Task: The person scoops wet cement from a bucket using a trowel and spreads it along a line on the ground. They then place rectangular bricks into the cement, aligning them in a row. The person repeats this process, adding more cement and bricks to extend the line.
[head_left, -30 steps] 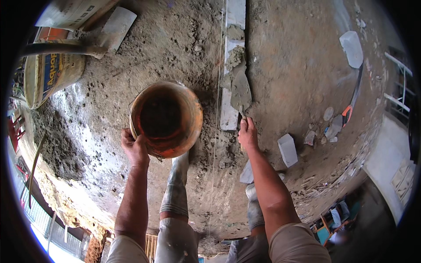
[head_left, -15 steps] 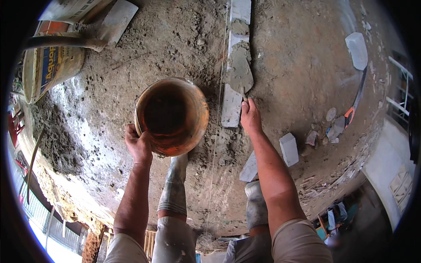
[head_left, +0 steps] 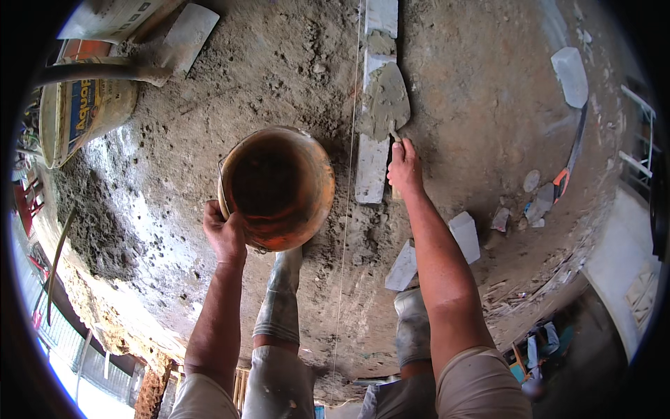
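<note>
My left hand (head_left: 226,230) grips the near left rim of an orange, mortar-stained bucket (head_left: 322,188), tilted so that its dark inside shows. What lies at its bottom is too dark to make out. In my right hand (head_left: 405,170) is the handle of a trowel (head_left: 389,98), its pointed blade coated in grey mortar. The blade rests over a row of pale blocks (head_left: 372,167), on a patch of wet mortar (head_left: 373,120). My fingers are closed round the handle.
A taut string (head_left: 347,202) runs along the block row's left side. Loose blocks (head_left: 464,237) lie by my right forearm. A handsaw (head_left: 574,153) with an orange handle lies far right beside another block (head_left: 569,77). Upper left are a shovel (head_left: 190,38) and a pale bucket (head_left: 115,105).
The trowel has moved slightly away from me and to the right, and its blade has turned. My left hand and the bucket stay almost where they were.
</note>
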Action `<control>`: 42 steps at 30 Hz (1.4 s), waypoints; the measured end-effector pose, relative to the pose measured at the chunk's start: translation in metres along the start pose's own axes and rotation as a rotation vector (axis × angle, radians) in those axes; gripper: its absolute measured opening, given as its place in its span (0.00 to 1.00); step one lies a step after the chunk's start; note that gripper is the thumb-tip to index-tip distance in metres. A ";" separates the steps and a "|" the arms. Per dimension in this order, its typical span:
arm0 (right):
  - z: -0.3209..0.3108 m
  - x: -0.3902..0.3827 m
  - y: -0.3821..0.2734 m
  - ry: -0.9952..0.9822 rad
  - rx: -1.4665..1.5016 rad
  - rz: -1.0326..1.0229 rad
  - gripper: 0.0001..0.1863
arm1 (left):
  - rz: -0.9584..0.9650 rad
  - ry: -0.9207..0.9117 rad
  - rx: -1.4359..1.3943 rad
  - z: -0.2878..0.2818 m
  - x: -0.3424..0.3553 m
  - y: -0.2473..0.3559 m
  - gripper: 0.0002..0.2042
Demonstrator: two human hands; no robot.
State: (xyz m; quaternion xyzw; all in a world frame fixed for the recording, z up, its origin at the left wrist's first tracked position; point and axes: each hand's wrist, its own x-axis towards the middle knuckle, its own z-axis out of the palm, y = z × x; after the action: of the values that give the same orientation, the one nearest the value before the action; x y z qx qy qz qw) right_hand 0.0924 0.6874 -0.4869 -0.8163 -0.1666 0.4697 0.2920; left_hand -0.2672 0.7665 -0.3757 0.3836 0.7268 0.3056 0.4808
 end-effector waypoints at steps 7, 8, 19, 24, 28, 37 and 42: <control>-0.018 -0.099 0.069 0.008 -0.315 -0.065 0.14 | 0.005 0.000 0.019 0.013 -0.006 0.032 0.09; -0.028 -0.120 0.066 -0.001 -0.295 -0.027 0.15 | 0.009 -0.007 0.040 0.016 -0.009 0.043 0.09; -0.103 -0.201 -0.164 -0.257 -0.986 -0.357 0.21 | 0.286 -0.112 0.271 0.051 -0.023 0.120 0.08; -0.058 -0.157 -0.211 -0.311 -1.205 -0.416 0.19 | 0.364 -0.264 0.474 0.053 -0.032 0.164 0.09; -0.056 -0.156 -0.207 -0.491 -1.052 -0.395 0.19 | 0.378 -0.456 0.308 0.053 -0.036 0.196 0.10; -0.048 -0.146 -0.162 -0.748 -0.501 -0.447 0.24 | 0.242 -0.637 -0.114 0.031 -0.003 0.187 0.11; -0.033 -0.151 -0.145 -0.775 -0.385 -0.442 0.27 | 0.233 -0.499 0.036 0.035 0.002 0.174 0.11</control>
State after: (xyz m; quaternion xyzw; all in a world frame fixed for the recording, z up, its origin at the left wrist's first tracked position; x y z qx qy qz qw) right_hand 0.0453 0.7063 -0.2812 -0.5656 -0.5161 0.6266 0.1451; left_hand -0.1888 0.8615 -0.2474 0.5364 0.5421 0.2417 0.5999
